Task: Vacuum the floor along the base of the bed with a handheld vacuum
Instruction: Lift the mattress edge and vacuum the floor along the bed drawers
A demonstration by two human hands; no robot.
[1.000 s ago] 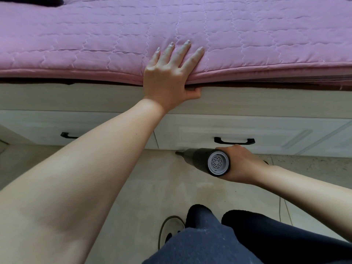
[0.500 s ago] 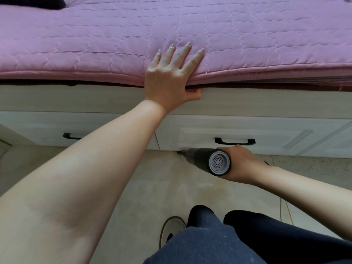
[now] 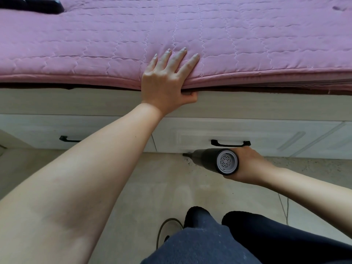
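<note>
Head view shows the right hand [image 3: 249, 164] wrapped around a rigid, light-looking vacuum [image 3: 213, 161] at its rear, nozzle on the floor [image 3: 152, 187] against the bed [image 3: 266, 109] base, while the left hand [image 3: 167, 80] presses flat, fingers spread, on the bed's edge.

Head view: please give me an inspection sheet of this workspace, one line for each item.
Surface: pale floor, dark specks by the nozzle.
Job's things: handheld vacuum, nozzle at the bed base beside a drawer.
Clutter: dark object on the pink quilt.
Hands: left hand flat on the quilt edge, thumb under; right hand grips the vacuum.
Cables: thin line on the floor, perhaps a cord.
Surroundings: slipper, person's knees.
</note>
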